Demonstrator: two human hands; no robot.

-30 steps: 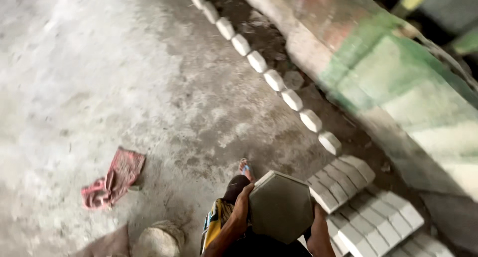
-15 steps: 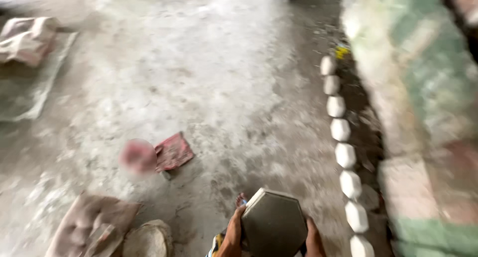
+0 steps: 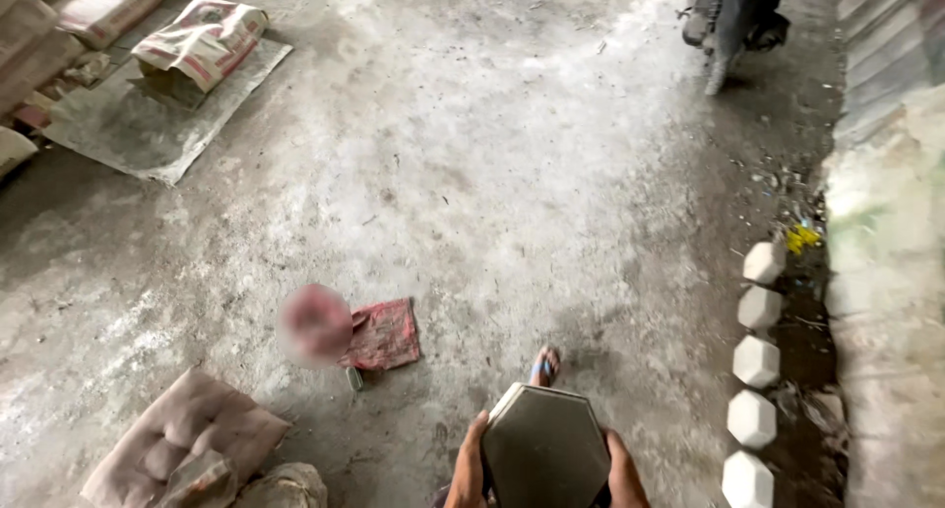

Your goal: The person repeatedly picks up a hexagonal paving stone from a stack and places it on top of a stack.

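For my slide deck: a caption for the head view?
Both hands, left hand and right hand, carry a dark hexagonal paver over a dusty concrete floor.

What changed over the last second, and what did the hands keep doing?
The view swung left, away from the stacked blocks: the row of white hexagonal blocks now lines the right edge, the red cloth sits nearer centre, and sacks came into view top left. Nothing was picked up or released: the left hand and right hand still grip the dark hexagonal mould.
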